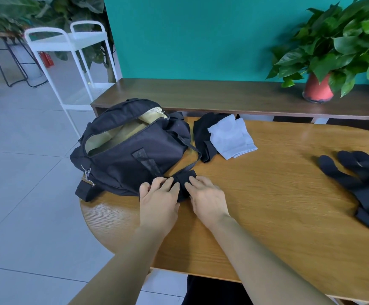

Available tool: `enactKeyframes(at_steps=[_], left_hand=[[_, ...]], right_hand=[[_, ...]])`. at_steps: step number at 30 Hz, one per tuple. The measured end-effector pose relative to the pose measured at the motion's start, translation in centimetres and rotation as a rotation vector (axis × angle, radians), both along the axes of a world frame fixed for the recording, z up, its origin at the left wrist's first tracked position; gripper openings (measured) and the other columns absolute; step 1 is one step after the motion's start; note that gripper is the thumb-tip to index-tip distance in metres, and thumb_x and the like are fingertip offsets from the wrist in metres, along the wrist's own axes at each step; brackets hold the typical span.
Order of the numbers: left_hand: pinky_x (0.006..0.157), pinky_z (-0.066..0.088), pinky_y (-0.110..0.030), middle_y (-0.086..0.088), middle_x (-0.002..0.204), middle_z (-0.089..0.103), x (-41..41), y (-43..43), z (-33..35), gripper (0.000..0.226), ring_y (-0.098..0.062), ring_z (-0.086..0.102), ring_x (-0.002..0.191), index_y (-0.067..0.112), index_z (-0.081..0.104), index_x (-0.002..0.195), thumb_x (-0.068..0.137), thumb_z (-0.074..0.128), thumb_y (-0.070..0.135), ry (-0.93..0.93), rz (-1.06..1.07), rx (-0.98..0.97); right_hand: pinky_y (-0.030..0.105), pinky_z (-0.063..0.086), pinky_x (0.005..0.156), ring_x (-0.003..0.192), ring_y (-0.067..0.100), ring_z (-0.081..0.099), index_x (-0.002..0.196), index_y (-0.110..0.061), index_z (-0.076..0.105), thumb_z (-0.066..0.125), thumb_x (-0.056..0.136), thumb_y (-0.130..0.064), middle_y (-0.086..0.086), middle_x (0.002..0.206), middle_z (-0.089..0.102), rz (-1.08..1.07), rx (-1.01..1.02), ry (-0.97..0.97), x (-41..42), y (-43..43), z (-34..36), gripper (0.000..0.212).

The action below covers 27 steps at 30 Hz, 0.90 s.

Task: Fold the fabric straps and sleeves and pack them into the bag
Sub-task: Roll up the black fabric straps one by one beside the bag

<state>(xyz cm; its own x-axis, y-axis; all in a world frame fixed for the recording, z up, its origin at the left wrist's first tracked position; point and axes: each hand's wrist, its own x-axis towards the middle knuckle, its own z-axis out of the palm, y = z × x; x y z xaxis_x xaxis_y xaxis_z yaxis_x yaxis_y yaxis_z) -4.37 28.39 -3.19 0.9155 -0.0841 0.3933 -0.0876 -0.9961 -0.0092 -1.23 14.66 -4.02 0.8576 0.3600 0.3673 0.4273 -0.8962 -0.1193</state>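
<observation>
We press our left hand [159, 201] and right hand [208, 200] flat on the black cloth [184, 178], with the bag [135, 148] at eleven o'clock. The cloth seems soft and light, so we should pinch its ends.

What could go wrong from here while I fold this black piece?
The bag overhangs the left edge of the table; pushing things in might tip it off. Its strap runs right beside the black piece under the left hand and right hand, so it could get folded in.
</observation>
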Motion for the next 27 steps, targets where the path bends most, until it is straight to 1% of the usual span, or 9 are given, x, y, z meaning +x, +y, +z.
enactKeyframes(at_steps=[3, 7, 12, 16, 20, 22, 24, 25, 27], left_hand=[[0.081, 0.028, -0.041, -0.001, 0.105, 0.071, 0.1, -0.1, 0.1, 0.057, -0.025, 0.061, 0.104, 0.016, 0.073, 0.100, 0.046, 0.092, 0.026, 0.012, 0.007, 0.011], [0.084, 0.028, -0.042, -0.001, 0.111, 0.070, 0.1, -0.2, 0.4, 0.061, -0.024, 0.058, 0.110, 0.016, 0.072, 0.107, 0.051, 0.091, 0.030, 0.032, 0.023, 0.028], [0.086, 0.027, -0.042, -0.002, 0.112, 0.070, 0.2, -1.2, 1.3, 0.059, -0.024, 0.058, 0.112, 0.015, 0.071, 0.107, 0.054, 0.090, 0.032, 0.024, 0.004, 0.056], [0.093, 0.026, -0.043, -0.003, 0.112, 0.069, 0.1, -3.6, 1.8, 0.048, -0.025, 0.057, 0.116, 0.014, 0.071, 0.105, 0.062, 0.086, 0.032, 0.026, -0.050, 0.068], [0.096, 0.024, -0.044, -0.003, 0.115, 0.068, -0.1, -7.1, 1.6, 0.044, -0.024, 0.055, 0.118, 0.015, 0.070, 0.105, 0.067, 0.083, 0.035, 0.061, -0.118, 0.102], [0.098, 0.020, -0.042, -0.002, 0.126, 0.063, -0.4, -9.4, 1.8, 0.043, -0.021, 0.049, 0.125, 0.017, 0.066, 0.114, 0.077, 0.074, 0.038, 0.096, -0.142, 0.113], [0.104, 0.013, -0.042, 0.001, 0.144, 0.047, -0.4, -11.9, 1.9, 0.046, -0.018, 0.034, 0.137, 0.021, 0.053, 0.132, 0.091, 0.056, 0.042, 0.114, -0.191, 0.135], [0.106, 0.011, -0.042, 0.003, 0.149, 0.040, -0.3, -13.2, 1.9, 0.047, -0.017, 0.028, 0.140, 0.023, 0.047, 0.137, 0.095, 0.049, 0.044, 0.114, -0.229, 0.132], [0.107, 0.010, -0.041, 0.003, 0.152, 0.035, -0.2, -16.2, 2.2, 0.047, -0.017, 0.025, 0.140, 0.023, 0.043, 0.139, 0.097, 0.043, 0.044, 0.102, -0.290, 0.123]], right_hand=[[0.023, 0.053, 0.055, 0.095, 0.015, 0.066, 0.075, -0.023, 0.071, 0.089, 0.045, -0.010, -0.009, 0.090, 0.071, 0.020, 0.007, -0.011, 0.5, -0.1, -0.3, 0.037], [0.023, 0.054, 0.055, 0.096, 0.015, 0.067, 0.074, -0.022, 0.070, 0.089, 0.044, -0.011, -0.009, 0.089, 0.071, 0.036, 0.016, -0.023, 0.7, -0.4, -0.3, 0.038], [0.027, 0.057, 0.062, 0.101, 0.019, 0.067, 0.094, -0.017, 0.074, 0.088, 0.045, -0.006, -0.001, 0.102, 0.072, 0.055, 0.058, -0.074, 0.4, -1.6, 0.3, 0.052], [0.030, 0.055, 0.064, 0.100, 0.023, 0.067, 0.092, -0.011, 0.073, 0.086, 0.040, -0.003, 0.006, 0.101, 0.072, -0.011, -0.038, -0.084, 0.1, -5.0, 0.6, 0.054], [0.033, 0.056, 0.064, 0.096, 0.026, 0.069, 0.091, -0.007, 0.074, 0.084, 0.032, -0.001, 0.012, 0.097, 0.073, -0.128, -0.136, -0.065, -1.0, -9.9, 0.6, 0.061], [0.032, 0.055, 0.064, 0.095, 0.026, 0.069, 0.092, -0.007, 0.075, 0.085, 0.031, -0.004, 0.013, 0.096, 0.073, -0.186, -0.173, -0.051, -1.9, -12.4, 0.8, 0.062], [0.032, 0.055, 0.064, 0.095, 0.027, 0.068, 0.093, -0.007, 0.075, 0.085, 0.032, -0.006, 0.014, 0.096, 0.072, -0.245, -0.199, -0.040, -2.7, -14.8, 1.2, 0.063], [0.032, 0.055, 0.065, 0.094, 0.028, 0.068, 0.094, -0.008, 0.075, 0.085, 0.034, -0.008, 0.014, 0.096, 0.072, -0.275, -0.207, -0.037, -3.1, -16.1, 1.4, 0.061], [0.032, 0.054, 0.067, 0.095, 0.029, 0.067, 0.097, -0.008, 0.074, 0.085, 0.041, -0.010, 0.015, 0.098, 0.072, -0.333, -0.218, -0.031, -4.0, -18.8, 1.9, 0.057]])
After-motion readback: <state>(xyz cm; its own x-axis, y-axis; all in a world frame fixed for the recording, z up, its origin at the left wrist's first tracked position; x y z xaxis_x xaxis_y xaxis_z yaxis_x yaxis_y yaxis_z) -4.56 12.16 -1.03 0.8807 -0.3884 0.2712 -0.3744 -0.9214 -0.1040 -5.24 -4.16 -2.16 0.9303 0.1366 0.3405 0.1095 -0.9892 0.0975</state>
